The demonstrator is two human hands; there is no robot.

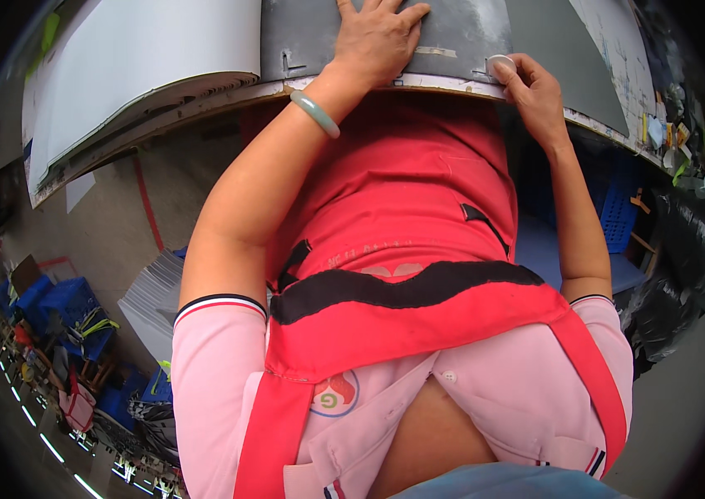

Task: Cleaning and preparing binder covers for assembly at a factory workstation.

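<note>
My left hand [382,37] lies flat on a dark grey board [303,33], its fingers spread and partly cut off by the upper edge of the view. Pale smudges and dark angled corner marks show on the board. At its near right corner, my right hand [535,93] pinches a small round whitish disc [500,63] between thumb and fingers. The disc rests at or just above the board's surface; I cannot tell which. A pale strip [436,51] sits on the board between my two hands.
A thick pile of large white sheets [170,41] fills the table's left side, curling at its near edge. Plain dark grey sheet [564,58] extends to the right. Blue crates [78,303] stand at lower left, another blue crate [618,208] and black plastic bags [677,274] at right.
</note>
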